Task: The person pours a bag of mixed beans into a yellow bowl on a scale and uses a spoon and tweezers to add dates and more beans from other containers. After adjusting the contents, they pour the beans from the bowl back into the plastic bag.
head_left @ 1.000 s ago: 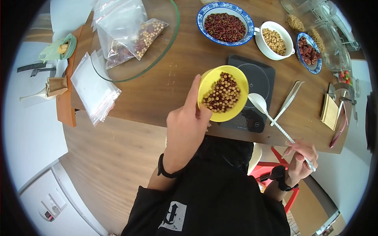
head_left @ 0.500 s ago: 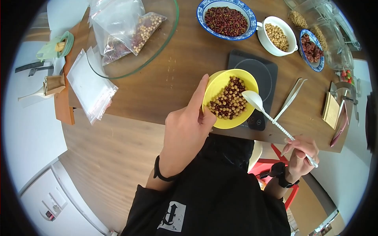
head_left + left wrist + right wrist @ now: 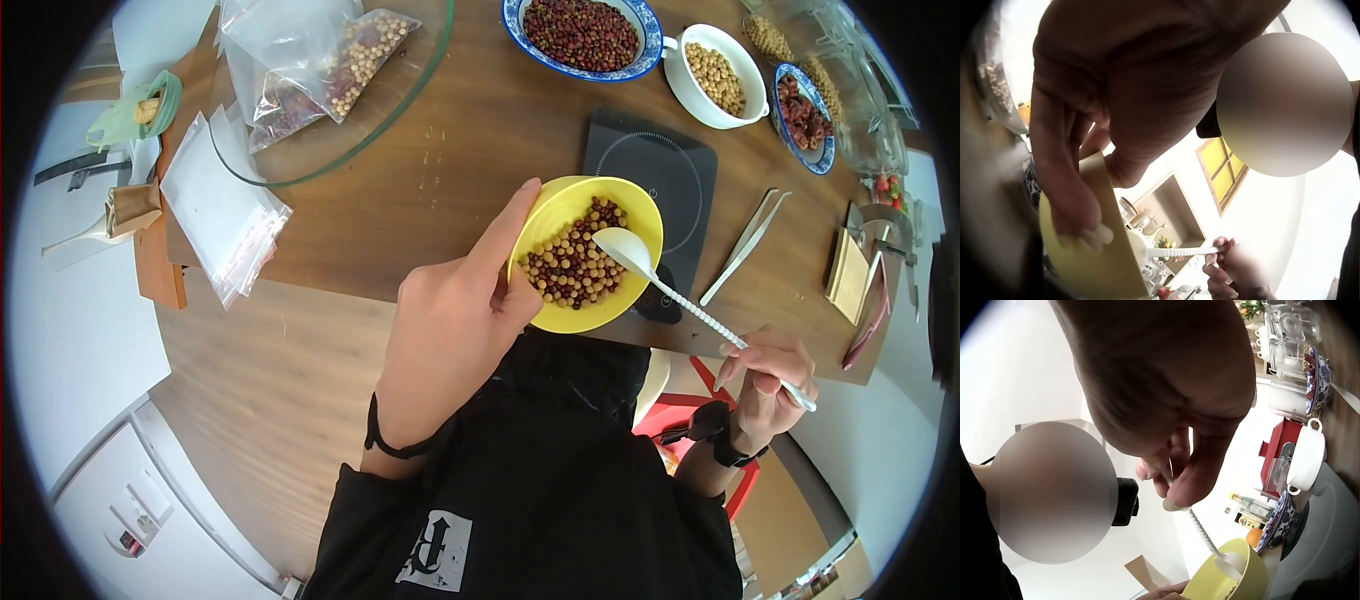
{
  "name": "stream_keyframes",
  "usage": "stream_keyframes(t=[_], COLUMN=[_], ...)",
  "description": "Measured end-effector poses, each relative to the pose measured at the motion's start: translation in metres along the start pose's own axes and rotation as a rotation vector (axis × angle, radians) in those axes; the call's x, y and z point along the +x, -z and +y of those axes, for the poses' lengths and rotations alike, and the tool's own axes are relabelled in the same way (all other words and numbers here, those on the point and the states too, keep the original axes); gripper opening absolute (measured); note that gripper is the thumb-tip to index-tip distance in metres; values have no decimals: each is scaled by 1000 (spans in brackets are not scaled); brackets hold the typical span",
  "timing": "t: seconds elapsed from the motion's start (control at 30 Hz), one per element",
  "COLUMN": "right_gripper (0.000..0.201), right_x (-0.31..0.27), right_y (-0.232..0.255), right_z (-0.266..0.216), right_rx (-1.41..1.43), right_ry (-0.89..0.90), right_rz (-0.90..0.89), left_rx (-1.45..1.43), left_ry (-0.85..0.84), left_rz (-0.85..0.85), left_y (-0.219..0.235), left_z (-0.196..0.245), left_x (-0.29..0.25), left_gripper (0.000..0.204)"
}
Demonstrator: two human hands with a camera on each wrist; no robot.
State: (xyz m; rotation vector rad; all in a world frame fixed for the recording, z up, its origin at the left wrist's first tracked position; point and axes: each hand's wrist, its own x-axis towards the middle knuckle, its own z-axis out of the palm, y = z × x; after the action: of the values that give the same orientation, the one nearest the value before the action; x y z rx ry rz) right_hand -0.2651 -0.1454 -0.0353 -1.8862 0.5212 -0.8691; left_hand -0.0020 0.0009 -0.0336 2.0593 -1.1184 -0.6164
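Observation:
My left hand [image 3: 450,310] grips a yellow bowl [image 3: 552,212] by its left side, index finger along the outside and thumb over the rim. The bowl is tilted and holds mixed tan and dark red beans [image 3: 572,268]. In my right hand [image 3: 770,375], thumb and fingers pinch the handle end of a white spoon [image 3: 700,315] with a ridged stem. The spoon's head overlaps the beans inside the bowl. From the left wrist, curled fingers show against the yellow bowl [image 3: 1094,262]; the right wrist view shows the spoon [image 3: 1202,531] reaching into it.
Under the bowl sits a black induction cooker [image 3: 690,180]. Beyond are a blue-patterned bowl [image 3: 655,40] of red beans and a white pot [image 3: 690,95] of tan beans. Tongs [image 3: 745,250] lie right; zip bags [image 3: 225,200] and a glass plate [image 3: 405,110] with filled bags lie left.
The yellow bowl has shifted right and tilted toward the spoon. The spoon's head has gone from beside the bowl to over the beans within it. Both hands keep their hold.

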Motion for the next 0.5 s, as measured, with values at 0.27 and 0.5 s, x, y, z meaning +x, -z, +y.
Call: stream_keyframes(t=[0.27, 0.5], right_gripper=[39, 38], right_x=[-1, 0], right_y=[4, 6], right_z=[8, 10], right_rx=[51, 79], right_ry=[-22, -25], right_rz=[-29, -54], left_rx=[-23, -63], left_ry=[21, 65], left_rz=[-36, -70], left_y=[4, 7], left_z=[-3, -5], left_x=[-1, -4], left_gripper=[58, 57])
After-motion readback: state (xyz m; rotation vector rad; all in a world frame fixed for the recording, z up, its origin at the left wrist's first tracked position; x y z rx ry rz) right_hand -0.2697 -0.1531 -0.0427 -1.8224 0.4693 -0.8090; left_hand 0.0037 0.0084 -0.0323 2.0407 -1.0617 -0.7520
